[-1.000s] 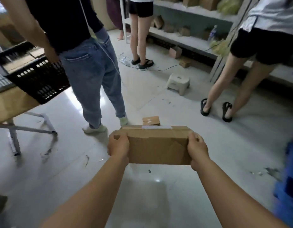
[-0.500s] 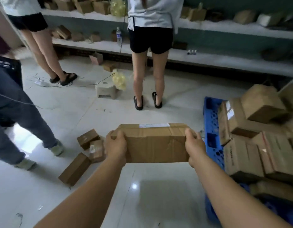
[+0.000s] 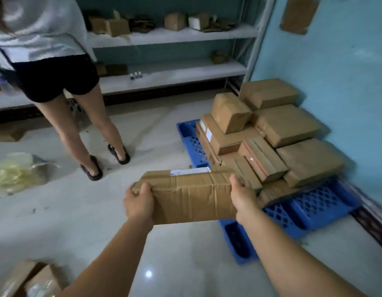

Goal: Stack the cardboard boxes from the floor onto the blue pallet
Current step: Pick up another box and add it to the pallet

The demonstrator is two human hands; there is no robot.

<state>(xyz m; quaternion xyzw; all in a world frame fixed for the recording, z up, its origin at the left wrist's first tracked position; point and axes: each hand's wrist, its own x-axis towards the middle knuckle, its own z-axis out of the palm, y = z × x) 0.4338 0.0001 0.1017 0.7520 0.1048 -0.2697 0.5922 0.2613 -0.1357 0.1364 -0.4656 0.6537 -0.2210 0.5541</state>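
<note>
I carry a flat, creased cardboard box [image 3: 191, 196] with a white label on its top, held above the floor. My left hand [image 3: 138, 201] grips its left end and my right hand [image 3: 243, 197] grips its right end. The blue pallet [image 3: 318, 202] lies on the floor to the right, against the blue wall. Several cardboard boxes [image 3: 286, 125] are piled on it in two layers. The held box hangs just left of the pallet's near corner. Two more boxes [image 3: 35, 279] lie on the floor at the bottom left.
A person in black shorts and sandals [image 3: 57, 82] stands at the left, facing white shelves [image 3: 168, 37] that hold small boxes. A yellowish plastic bag [image 3: 14, 172] lies on the floor at the far left. Shiny floor shows below the held box.
My view has swung right: the pallet and its pile now fill the right side and sit closer. The held box stays between both hands. The person in jeans has gone from view.
</note>
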